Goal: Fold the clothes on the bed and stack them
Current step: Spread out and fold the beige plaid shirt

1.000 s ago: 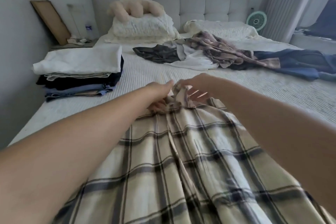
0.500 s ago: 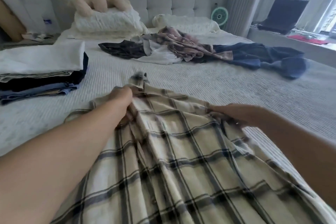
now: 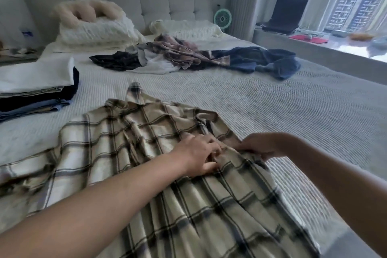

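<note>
Plaid shirt (image 3: 129,153) spread on the near part of the bed (image 3: 272,111), both hands at its right edge.
Left hand (image 3: 198,156) and right hand (image 3: 261,145) each pinch the shirt fabric, close together. Farther left, 1 folded stack (image 3: 37,88); beyond, an unfolded clothes pile (image 3: 188,56).

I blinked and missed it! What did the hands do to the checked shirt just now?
Both hands came back from the collar. The left hand and right hand now pinch the checked shirt together at its right side, and the collar lies free. The folded stack and the unfolded pile stayed put.
</note>
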